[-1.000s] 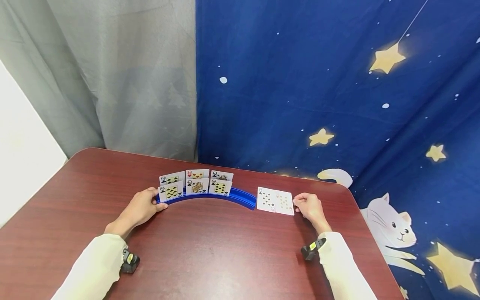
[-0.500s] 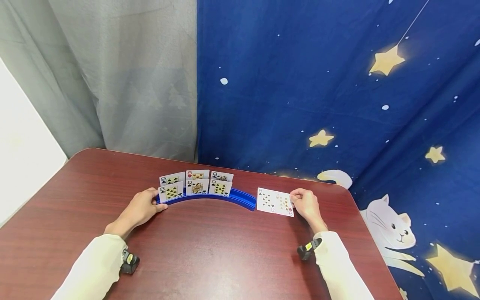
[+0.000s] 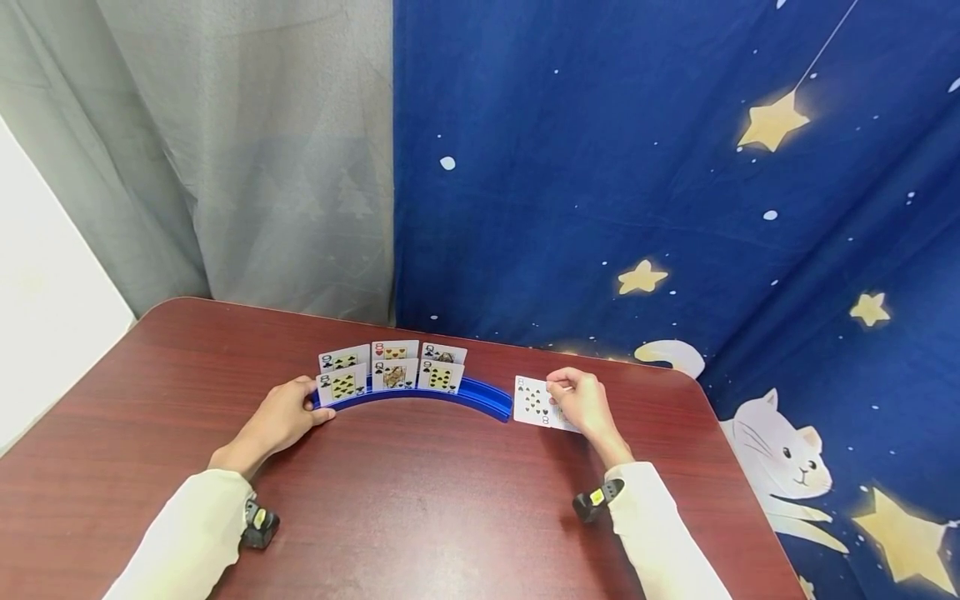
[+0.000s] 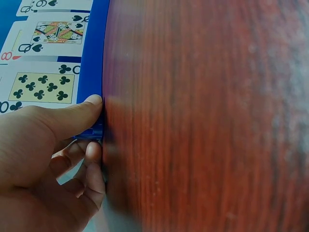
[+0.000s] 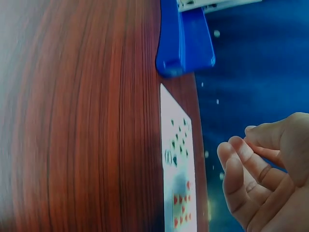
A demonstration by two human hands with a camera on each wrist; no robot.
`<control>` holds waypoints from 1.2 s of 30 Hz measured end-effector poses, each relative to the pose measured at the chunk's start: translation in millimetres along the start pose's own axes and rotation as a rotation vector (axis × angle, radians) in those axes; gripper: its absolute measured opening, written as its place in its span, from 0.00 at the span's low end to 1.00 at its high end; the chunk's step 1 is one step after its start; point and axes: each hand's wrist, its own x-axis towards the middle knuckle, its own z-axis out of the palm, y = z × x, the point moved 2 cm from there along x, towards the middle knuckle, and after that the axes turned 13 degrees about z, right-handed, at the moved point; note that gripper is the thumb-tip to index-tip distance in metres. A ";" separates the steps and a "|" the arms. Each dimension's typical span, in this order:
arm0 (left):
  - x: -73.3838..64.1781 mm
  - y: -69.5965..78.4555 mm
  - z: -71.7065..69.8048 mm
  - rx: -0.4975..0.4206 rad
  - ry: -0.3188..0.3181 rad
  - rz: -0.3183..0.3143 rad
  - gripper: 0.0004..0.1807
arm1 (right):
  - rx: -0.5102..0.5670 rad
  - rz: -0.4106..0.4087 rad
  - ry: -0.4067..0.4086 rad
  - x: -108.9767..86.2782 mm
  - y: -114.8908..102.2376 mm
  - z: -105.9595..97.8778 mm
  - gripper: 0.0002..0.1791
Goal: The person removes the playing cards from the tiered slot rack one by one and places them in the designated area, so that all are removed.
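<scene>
In the head view, a curved blue playing card holder (image 3: 486, 400) stands on the table with two rows of upright cards (image 3: 394, 374). My left hand (image 3: 287, 412) grips its left end; the left wrist view has the thumb (image 4: 89, 108) on the front edge and curled fingers beneath. To the holder's right lie two face-up playing cards, an eight of spades (image 3: 531, 401) and a card with red hearts (image 5: 181, 208). Over them hovers my right hand (image 3: 588, 406), partly hiding the hearts card. Its fingers (image 5: 241, 171) are loosely bent, with nothing visible between them.
The reddish-brown wooden table (image 3: 420, 500) has rounded far corners. Behind it hang a grey curtain (image 3: 285, 167) and a blue curtain (image 3: 540, 208) printed with stars and a cat. The holder's right end carries no cards.
My right hand has moved left from the right edge of the loose cards to above them, now covering much of the hearts card. The left hand and holder have stayed put.
</scene>
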 end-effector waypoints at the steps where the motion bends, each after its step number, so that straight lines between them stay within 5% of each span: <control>1: -0.1 -0.1 0.1 0.001 0.000 0.000 0.15 | 0.007 -0.005 -0.008 -1.6 -3.3 2.3 0.06; 14: -0.2 0.2 -1.1 -0.009 -0.005 -0.007 0.17 | 0.102 -0.082 -0.144 -16.7 -32.3 31.7 0.07; 22: -1.1 0.7 -0.8 -0.003 -0.003 -0.004 0.18 | 0.094 -0.138 -0.112 -22.9 -45.8 41.7 0.07; 36: -0.3 -2.9 0.4 0.005 0.003 0.008 0.18 | 0.192 -0.115 -0.319 -33.1 -68.0 68.0 0.09</control>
